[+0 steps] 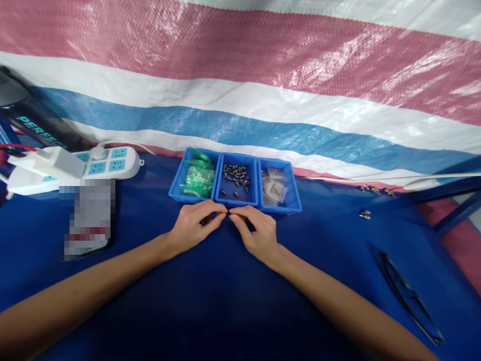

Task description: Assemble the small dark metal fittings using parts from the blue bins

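My left hand (193, 223) and my right hand (259, 230) meet fingertip to fingertip just in front of the middle bin. Both are closed in a pinch, thumb against forefinger. A tiny dark piece (229, 213) shows between the fingertips, too small to name. Several short dark screws (236, 175) lie loose in the middle blue bin (237, 201). To its left, another blue bin (176, 188) holds green plastic packets (199, 178). The right-hand blue bin (291, 200) contains clear plastic bags (273, 188) with pale contents.
At the left lie a phone (93, 215) and a white power strip (130, 163) with plugs, near a black bottle (33, 115). Eyeglasses (409, 296) rest at the right. Small metal parts (365, 214) lie farther back. A striped plastic sheet (240, 90) hangs behind the blue table (180, 311).
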The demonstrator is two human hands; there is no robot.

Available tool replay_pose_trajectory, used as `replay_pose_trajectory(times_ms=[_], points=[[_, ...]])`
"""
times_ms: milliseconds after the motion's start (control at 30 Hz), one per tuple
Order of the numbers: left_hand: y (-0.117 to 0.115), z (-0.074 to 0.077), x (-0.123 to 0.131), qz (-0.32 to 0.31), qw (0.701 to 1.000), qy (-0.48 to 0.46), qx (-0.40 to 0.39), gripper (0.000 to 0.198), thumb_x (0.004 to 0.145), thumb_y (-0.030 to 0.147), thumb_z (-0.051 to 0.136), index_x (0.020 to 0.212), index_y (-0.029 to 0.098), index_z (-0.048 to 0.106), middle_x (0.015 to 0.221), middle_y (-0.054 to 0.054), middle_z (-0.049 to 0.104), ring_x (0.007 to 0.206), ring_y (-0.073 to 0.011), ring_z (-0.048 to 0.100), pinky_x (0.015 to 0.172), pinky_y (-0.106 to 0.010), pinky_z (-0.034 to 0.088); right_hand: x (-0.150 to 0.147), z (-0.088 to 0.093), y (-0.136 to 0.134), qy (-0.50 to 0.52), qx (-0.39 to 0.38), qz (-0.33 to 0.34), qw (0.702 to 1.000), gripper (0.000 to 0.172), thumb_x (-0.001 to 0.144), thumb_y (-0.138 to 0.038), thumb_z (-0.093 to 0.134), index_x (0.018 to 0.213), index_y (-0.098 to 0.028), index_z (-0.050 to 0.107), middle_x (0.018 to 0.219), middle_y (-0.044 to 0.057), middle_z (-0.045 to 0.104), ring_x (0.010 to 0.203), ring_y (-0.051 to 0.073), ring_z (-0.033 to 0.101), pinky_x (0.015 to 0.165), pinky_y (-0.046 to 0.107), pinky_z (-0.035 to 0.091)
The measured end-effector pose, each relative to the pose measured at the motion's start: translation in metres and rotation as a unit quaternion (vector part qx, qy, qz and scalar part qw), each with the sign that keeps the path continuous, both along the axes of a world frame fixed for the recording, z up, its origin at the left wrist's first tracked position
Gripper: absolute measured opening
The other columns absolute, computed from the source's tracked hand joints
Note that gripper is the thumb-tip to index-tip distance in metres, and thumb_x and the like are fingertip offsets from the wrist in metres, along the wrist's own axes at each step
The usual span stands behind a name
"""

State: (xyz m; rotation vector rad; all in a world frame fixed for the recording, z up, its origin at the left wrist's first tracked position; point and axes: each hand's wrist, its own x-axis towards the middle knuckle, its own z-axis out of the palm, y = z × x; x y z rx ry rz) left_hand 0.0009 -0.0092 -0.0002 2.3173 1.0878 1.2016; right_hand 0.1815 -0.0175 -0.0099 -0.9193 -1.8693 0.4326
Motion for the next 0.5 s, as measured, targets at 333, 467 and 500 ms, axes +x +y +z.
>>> replay_pose_trajectory(times_ms=[333, 467, 500], points=[[0.0006, -0.0019, -0.0006, -0.001, 1.000, 0.013, -0.004, 0.008, 0.085, 0.019, 0.057, 0.089, 0.016, 0.063, 0.076, 0.000, 0.067, 0.052, -0.0050, 0.053, 0.055, -0.016, 0.045, -0.0004, 0.0011, 0.0006, 0.005, -0.023, -0.004, 1.000, 0.012, 0.086, -0.018, 0.054, 0.094, -0.017, 0.063, 0.082, 0.004, 0.066, 0.061, 0.011, 0.059, 0.059, 0.025, 0.050], [0.0010, -0.0025, -0.0008, -0.007, 1.000, 0.019, -0.009, 0.009, 0.086, 0.021, 0.056, 0.089, 0.017, 0.064, 0.077, 0.000, 0.067, 0.053, -0.0053, 0.054, 0.056, -0.017, 0.046, -0.0001, 0.0008, 0.0011, -0.002, -0.034, -0.007, 0.999, 0.012, 0.087, -0.020, 0.052, 0.092, -0.017, 0.063, 0.081, 0.004, 0.066, 0.061, 0.012, 0.059, 0.059, 0.025, 0.050], [0.0011, -0.0026, -0.0008, -0.010, 1.000, 0.020, -0.011, 0.009, 0.086, 0.021, 0.056, 0.088, 0.017, 0.063, 0.076, 0.000, 0.067, 0.053, -0.0055, 0.054, 0.056, -0.017, 0.046, -0.0001, 0.0009, 0.0012, -0.003, -0.034, -0.007, 0.999, 0.012, 0.087, -0.021, 0.052, 0.091, -0.017, 0.062, 0.079, 0.004, 0.066, 0.061, 0.012, 0.058, 0.059, 0.025, 0.049]])
